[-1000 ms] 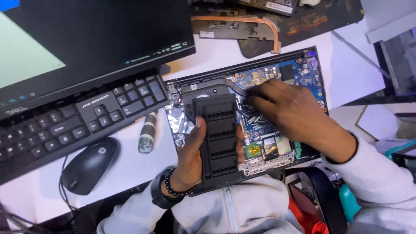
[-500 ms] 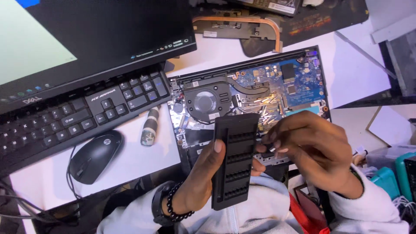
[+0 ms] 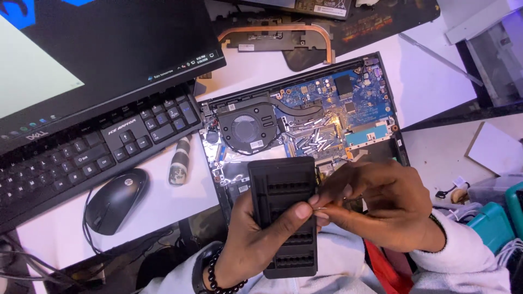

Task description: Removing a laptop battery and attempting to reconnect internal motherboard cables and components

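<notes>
The left hand (image 3: pixel 261 239) grips a black plastic bit case (image 3: pixel 283 215) from below and from its left edge, the thumb laid across the slotted front — the case stands nearly upright toward the camera, lifted clear of the white surface (image 3: pixel 152 204) and held in front of the person's pale sweatshirt. A dark bead bracelet (image 3: pixel 215 277) circles the left wrist. The right hand (image 3: pixel 381 207) meets the case's right edge; its thumb and forefinger are pinched together on something thin and small that looks like a metal bit (image 3: pixel 321 207), too small to make out clearly, right beside the left thumb tip.

Just beyond the hands lies an opened laptop (image 3: pixel 305 125) with its bottom cover off — a round black cooling fan (image 3: pixel 246 129) on the left, a blue circuit board (image 3: pixel 348 100) on the right, and a scatter of small silver screws (image 3: pixel 313 139) between them. To the left on the surface lies a short screwdriver handle (image 3: pixel 180 160), then a black mouse (image 3: pixel 115 200) and a black keyboard (image 3: pixel 87 152) under a monitor (image 3: pixel 92 49). A copper heat pipe (image 3: pixel 283 30) rests on a dark mat at the far edge.
</notes>
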